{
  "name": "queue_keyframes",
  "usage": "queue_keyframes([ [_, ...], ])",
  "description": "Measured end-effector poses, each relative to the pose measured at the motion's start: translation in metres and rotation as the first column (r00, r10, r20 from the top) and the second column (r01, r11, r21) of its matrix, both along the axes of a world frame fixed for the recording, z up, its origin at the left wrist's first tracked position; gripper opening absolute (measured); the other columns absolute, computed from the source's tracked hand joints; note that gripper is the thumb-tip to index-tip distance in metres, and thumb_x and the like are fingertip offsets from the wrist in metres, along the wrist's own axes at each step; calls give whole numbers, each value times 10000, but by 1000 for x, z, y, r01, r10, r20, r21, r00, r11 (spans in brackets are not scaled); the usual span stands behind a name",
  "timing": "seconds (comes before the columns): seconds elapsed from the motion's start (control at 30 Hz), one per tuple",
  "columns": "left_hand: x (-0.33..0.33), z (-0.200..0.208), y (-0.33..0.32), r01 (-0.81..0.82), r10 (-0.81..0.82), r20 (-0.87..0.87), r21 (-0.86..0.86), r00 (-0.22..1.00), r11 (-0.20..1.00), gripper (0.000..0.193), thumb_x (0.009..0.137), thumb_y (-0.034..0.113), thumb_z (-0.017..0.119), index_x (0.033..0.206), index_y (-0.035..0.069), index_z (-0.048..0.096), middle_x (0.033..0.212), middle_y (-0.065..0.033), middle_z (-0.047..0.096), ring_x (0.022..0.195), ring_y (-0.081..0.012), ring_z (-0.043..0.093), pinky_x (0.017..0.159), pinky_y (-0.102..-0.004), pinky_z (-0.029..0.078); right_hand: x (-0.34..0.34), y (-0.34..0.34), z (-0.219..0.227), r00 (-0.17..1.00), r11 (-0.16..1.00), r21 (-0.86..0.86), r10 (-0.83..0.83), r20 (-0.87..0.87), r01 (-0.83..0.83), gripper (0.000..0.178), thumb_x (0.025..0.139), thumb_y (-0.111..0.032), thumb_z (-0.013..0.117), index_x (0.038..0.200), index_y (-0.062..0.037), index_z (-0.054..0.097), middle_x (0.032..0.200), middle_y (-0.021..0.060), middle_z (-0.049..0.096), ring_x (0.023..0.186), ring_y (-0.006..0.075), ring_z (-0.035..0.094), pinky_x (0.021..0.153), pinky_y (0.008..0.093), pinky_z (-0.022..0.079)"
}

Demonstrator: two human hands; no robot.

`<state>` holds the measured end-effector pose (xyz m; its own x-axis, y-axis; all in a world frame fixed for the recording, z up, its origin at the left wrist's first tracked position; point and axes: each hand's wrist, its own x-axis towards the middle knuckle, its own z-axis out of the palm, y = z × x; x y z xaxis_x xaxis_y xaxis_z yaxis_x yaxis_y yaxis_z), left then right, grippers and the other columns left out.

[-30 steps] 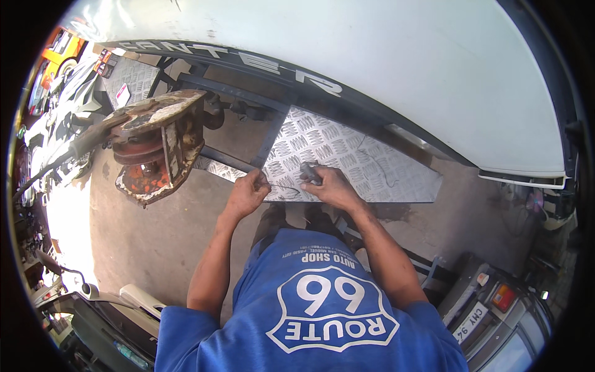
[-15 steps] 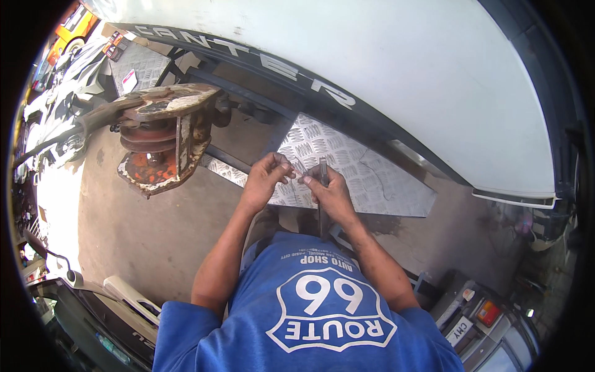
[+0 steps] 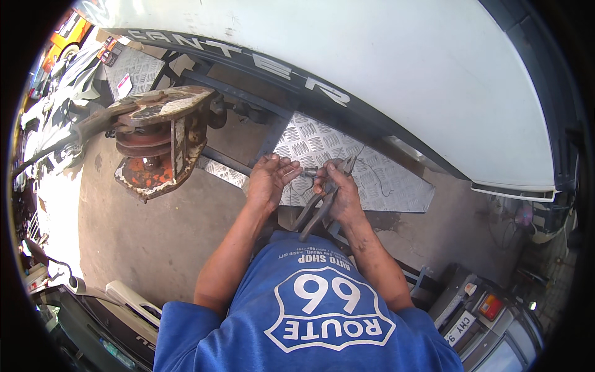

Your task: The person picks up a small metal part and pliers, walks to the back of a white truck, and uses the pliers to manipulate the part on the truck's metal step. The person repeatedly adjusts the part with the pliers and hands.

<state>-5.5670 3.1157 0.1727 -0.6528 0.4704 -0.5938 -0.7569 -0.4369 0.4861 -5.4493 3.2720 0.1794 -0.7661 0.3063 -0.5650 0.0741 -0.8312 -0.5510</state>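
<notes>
Both hands are raised in front of my blue shirt, above a diamond-patterned metal plate [image 3: 406,189]. My right hand [image 3: 344,195] grips a pair of pliers [image 3: 319,218], with their handles hanging toward me and the jaws pointing away to the right. At its fingertips sits a small cylindrical metal piece [image 3: 310,172], which the same hand seems to pinch. My left hand [image 3: 268,183] is beside that piece, palm turned up and fingers apart. Whether its fingertips touch the piece is too small to tell. A thin dark wire [image 3: 383,180] curves across the plate.
To the left hangs a rusty pulley block [image 3: 155,133] on a thick cable. The white truck panel [image 3: 384,74] with a dark lower band spans the far side. A grey vehicle's rear [image 3: 474,310] is at lower right, and a dark vehicle [image 3: 87,328] at lower left.
The pliers have turned in my right hand, their handles now spread toward me. My left hand has opened from a pinch, palm up. The small metal piece has come into sight.
</notes>
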Motion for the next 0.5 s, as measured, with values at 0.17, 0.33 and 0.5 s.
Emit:
queue_keyframes([
  [0.17,-1,6,11,29,-30,72,9,997,1000,177,1072,152,519,1165,10,469,1088,-166,620,1105,-340,662,1021,-495,556,2,4,-11,998,992,-118,-48,48,53,195,982,-227,682,1073,-66,617,963,74,655,835,185,627,671,327,528],
  [0.33,12,13,19,291,-295,-73,-63,953,955,205,1070,208,569,1175,32,579,1150,-134,677,1081,-244,680,953,-366,571,5,8,-10,998,996,-83,-11,59,16,185,987,-222,678,1071,-66,623,972,73,657,836,176,625,673,324,524],
  [0.5,17,13,21,289,-362,-296,-262,884,921,215,1069,218,580,1162,29,625,1040,-77,698,972,-181,697,855,-320,578,7,5,-1,999,999,27,17,48,-19,197,987,-222,678,1077,-59,613,959,78,646,818,157,608,665,311,514],
])
